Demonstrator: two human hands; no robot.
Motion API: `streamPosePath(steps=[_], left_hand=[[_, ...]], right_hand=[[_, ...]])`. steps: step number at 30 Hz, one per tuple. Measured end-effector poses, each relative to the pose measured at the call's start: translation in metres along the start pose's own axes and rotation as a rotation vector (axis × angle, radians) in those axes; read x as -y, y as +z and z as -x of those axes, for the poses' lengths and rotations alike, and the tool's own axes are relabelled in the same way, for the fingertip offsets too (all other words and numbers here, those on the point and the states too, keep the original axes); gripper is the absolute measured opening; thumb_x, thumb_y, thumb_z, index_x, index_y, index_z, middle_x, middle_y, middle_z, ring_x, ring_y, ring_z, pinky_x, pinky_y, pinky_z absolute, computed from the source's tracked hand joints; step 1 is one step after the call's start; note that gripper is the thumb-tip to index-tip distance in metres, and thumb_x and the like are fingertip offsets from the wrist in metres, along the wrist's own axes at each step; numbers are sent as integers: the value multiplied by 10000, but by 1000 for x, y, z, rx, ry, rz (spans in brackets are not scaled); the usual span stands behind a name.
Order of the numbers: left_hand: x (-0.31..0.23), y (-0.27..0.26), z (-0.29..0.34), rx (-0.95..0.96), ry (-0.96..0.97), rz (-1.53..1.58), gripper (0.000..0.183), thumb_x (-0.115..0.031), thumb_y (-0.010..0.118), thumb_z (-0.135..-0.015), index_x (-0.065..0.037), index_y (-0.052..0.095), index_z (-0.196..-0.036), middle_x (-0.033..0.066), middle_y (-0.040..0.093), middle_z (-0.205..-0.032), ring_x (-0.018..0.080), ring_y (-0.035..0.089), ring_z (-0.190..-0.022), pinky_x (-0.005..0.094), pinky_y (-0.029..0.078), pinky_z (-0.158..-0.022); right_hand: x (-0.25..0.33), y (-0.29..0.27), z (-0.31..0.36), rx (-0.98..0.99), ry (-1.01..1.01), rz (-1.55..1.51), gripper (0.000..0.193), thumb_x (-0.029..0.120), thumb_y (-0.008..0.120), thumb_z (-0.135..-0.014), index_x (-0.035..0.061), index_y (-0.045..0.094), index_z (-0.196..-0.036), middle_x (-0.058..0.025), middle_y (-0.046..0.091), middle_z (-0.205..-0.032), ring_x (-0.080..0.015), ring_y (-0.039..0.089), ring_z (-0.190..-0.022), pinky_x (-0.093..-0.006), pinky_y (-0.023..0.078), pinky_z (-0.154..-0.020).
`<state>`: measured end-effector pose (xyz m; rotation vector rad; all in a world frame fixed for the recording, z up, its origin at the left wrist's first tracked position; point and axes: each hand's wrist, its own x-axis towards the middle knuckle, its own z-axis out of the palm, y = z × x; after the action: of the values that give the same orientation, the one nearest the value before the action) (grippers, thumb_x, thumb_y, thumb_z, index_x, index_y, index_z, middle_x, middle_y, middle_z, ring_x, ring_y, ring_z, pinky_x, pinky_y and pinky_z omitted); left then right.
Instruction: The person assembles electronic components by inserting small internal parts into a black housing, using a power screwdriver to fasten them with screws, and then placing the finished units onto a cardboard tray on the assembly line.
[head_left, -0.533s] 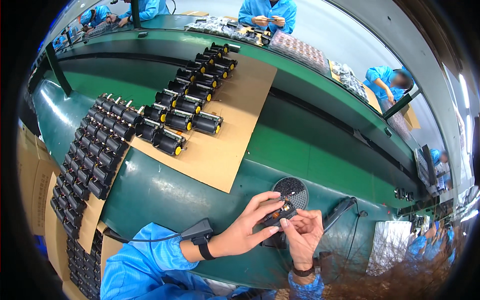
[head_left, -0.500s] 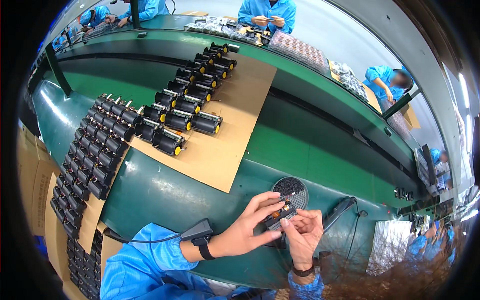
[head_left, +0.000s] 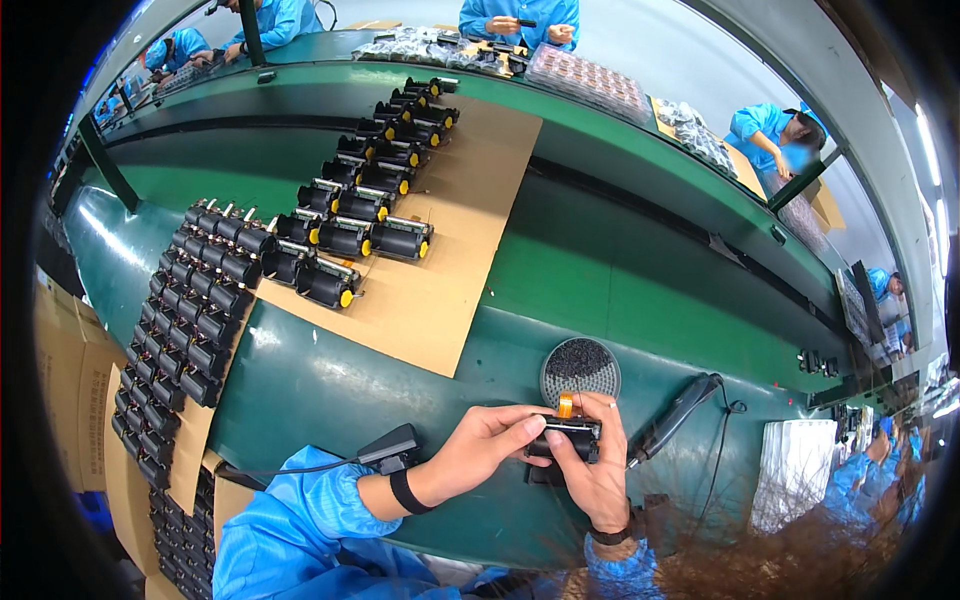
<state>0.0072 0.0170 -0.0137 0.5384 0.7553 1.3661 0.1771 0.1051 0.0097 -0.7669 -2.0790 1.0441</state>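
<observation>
Your green counter curves across the whole view, with a raised shelf along its far edge where other people in blue coats work. On it lies a large brown cardboard sheet, reaching from the far shelf down toward you. Two rows of black cylindrical motor units with yellow end caps stand on that sheet, running away from you in a line. To your left, a denser batch of smaller black cylinders is packed in rows on a second piece of cardboard, trailing off the counter's left end.

Nearer to you, a round black dish of tiny dark parts sits on the counter just beyond your hands. To its right lies a black electric screwdriver with its cable, near your right hand but not touching it.

Your left hand, with a black strap at the wrist, comes in from the lower left and pinches the left end of a small black motor unit between thumb and fingers. Your right hand, wearing a dark watch, grasps the same unit from below and the right side, fingers closed round it. The unit is held just above the counter's near edge, in front of the dish, and a short orange flex tab sticks up from its top.
</observation>
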Motion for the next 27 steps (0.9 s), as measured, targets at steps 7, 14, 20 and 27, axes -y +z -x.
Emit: streamPosePath(steps=[7,14,20,27], left_hand=[[1,1,7,28,64,-197,402,-161,624,-1076,38,604,-1424,101,684,-1287,154,669,-1107,299,605,-870],[-9,7,9,43,393,-539,465,-91,712,-998,-18,610,-1446,133,646,-1380,150,648,-1150,267,577,-880],[-13,11,6,-86,877,-1209,481,-193,865,-840,-51,711,-1274,130,633,-1296,321,605,-1226,420,584,-948],[-12,15,11,165,903,-1464,526,-158,861,-781,-90,718,-1282,94,637,-1275,302,634,-1144,410,550,-963]], right_hand=[[0,-1,-1,-54,-31,49,712,70,806,-820,38,474,-1448,-150,630,-1185,-263,659,-1015,-356,541,-868],[-3,-14,11,-41,181,-286,857,448,660,-1012,69,234,-1651,-44,666,-1031,-96,590,-824,-225,486,-657],[18,-13,5,-129,361,-248,680,222,600,-1016,54,330,-1617,-22,630,-755,-83,556,-630,-251,473,-597],[16,-19,32,-34,476,-267,581,233,509,-1071,70,358,-1609,-21,624,-742,-81,550,-582,-246,475,-543]])
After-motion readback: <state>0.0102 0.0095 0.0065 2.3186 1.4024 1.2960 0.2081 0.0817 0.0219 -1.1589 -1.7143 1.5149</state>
